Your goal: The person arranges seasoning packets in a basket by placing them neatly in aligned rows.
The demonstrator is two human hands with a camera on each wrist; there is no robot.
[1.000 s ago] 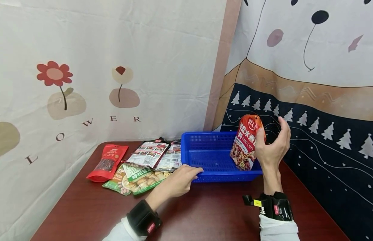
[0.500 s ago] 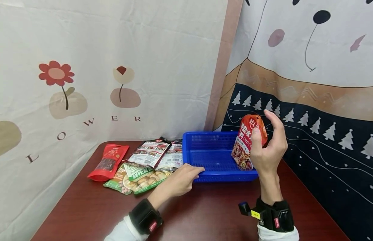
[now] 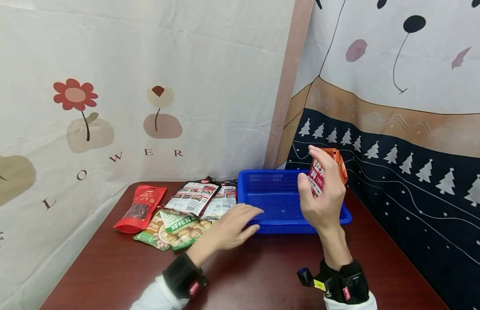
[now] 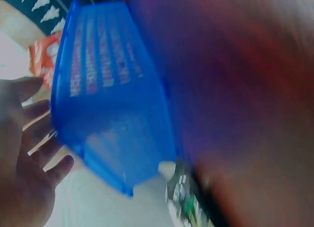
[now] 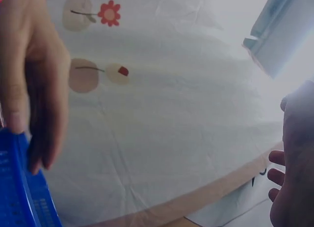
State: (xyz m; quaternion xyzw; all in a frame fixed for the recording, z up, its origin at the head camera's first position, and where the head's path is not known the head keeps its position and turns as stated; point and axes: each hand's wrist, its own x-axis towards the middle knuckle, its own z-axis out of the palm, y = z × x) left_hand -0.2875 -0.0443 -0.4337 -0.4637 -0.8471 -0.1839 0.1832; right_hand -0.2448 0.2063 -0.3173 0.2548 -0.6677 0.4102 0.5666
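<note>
A blue plastic basket (image 3: 271, 227) stands on the table. Inside its right end, a red-orange seasoning packet (image 3: 316, 177) stands upright, partly hidden behind my right hand (image 3: 324, 202). That hand is raised, thumb and fingers apart, and overlaps the packet in the head view. My left hand (image 3: 233, 231) is at the basket's left front corner, fingers loosely extended, holding nothing. In the right wrist view, the left hand (image 5: 41, 84) hangs close over the basket rim (image 5: 24, 178). The left wrist view is blurred; it shows the basket (image 4: 113, 89) and the orange packet top (image 4: 45, 55).
Left of the basket lie two dark-edged packets (image 3: 193, 196), a green mushroom bag (image 3: 183, 230), a green-and-brown bag (image 3: 154, 234) and a red pouch (image 3: 141, 209). Printed curtains (image 3: 224, 86) hang behind the dark red table (image 3: 108, 271).
My right hand has shifted left, from the packet's right side to in front of it. The left hand has let go of the basket rim and its fingers have spread.
</note>
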